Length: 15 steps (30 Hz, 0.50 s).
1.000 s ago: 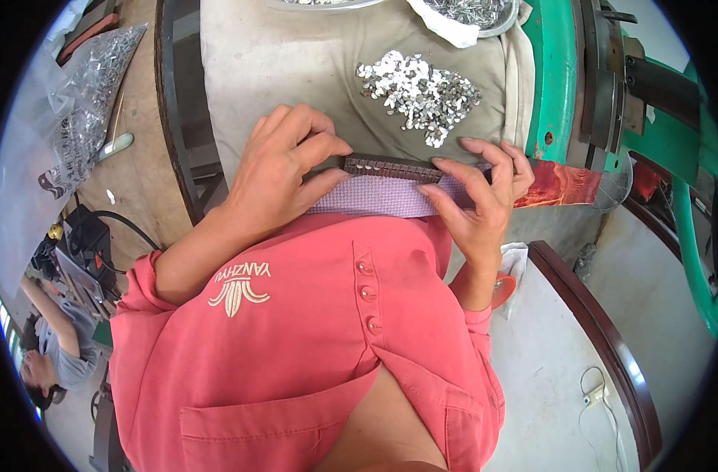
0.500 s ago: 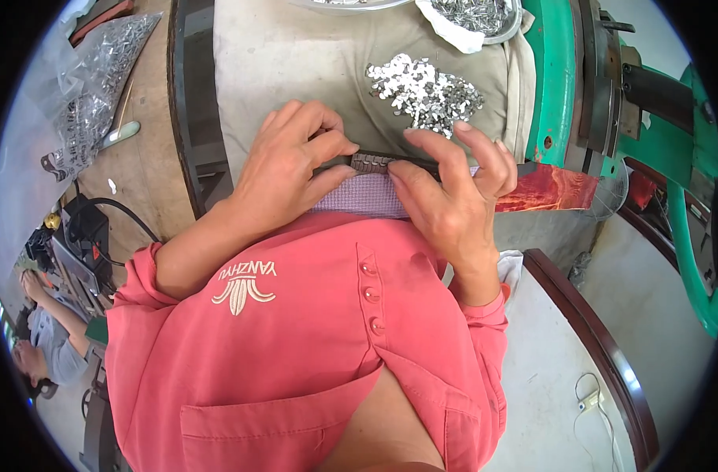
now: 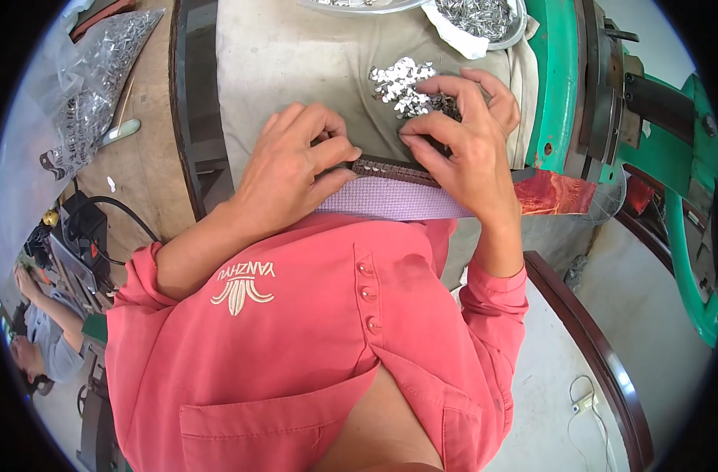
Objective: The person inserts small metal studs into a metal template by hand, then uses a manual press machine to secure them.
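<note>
My left hand point(image 3: 300, 157) grips the left end of a dark, narrow slotted strip point(image 3: 398, 171), thumb below and fingers above. Small pale bits show in the strip's slots near my thumb. Along its near side runs a lilac checked cloth point(image 3: 398, 200). My right hand point(image 3: 477, 145) is raised over a pile of small flat metal pieces point(image 3: 406, 82), white and dark, covering the pile's right part. Its thumb and index fingertips come together left of the palm; anything between them is too small to make out. The other fingers curl above the pile.
At the back stand a bowl of small metal parts point(image 3: 520, 23) and a clear tray point(image 3: 359, 6). A green machine point(image 3: 555, 94) borders the right side. A plastic bag of metal parts point(image 3: 107, 79) lies on the wooden table point(image 3: 150, 149) at left. Another person point(image 3: 52, 330) sits at far left.
My right hand has left the strip and moved up and right to the metal pile, its thumb and index finger closing. My left hand stays at the strip's left end.
</note>
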Motion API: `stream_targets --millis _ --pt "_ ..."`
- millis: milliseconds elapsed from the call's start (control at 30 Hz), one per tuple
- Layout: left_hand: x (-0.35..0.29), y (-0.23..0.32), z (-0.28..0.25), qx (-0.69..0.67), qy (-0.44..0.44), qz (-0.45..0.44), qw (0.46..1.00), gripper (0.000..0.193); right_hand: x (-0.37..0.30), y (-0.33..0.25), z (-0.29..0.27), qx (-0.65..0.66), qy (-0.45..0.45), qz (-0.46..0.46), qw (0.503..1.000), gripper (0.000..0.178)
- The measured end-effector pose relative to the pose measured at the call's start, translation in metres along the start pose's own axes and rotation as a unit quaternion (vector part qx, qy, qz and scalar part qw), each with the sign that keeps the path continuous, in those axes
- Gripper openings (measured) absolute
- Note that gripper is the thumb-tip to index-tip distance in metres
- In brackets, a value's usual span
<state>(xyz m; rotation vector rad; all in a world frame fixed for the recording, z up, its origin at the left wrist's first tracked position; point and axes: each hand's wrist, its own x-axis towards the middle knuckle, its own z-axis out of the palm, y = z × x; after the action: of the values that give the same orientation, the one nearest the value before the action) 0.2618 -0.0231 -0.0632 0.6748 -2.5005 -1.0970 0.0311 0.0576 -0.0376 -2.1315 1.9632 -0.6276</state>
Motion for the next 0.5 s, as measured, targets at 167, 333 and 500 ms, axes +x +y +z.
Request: stream_targets --millis 167,333,500 --pt "0.000 0.001 -0.001 0.001 -0.006 -0.006 1.000 0.032 0.005 0.004 -0.006 0.006 -0.034 -0.025 0.999 0.014" --pt "0.000 0.000 -0.002 -0.001 -0.009 -0.007 1.000 0.034 0.005 0.001 -0.007 -0.016 -0.049 -0.024 0.998 0.014" --pt "0.001 0.000 -0.002 -0.003 -0.020 -0.008 1.000 0.034 0.000 0.005 -0.012 -0.017 -0.019 -0.017 1.000 0.015"
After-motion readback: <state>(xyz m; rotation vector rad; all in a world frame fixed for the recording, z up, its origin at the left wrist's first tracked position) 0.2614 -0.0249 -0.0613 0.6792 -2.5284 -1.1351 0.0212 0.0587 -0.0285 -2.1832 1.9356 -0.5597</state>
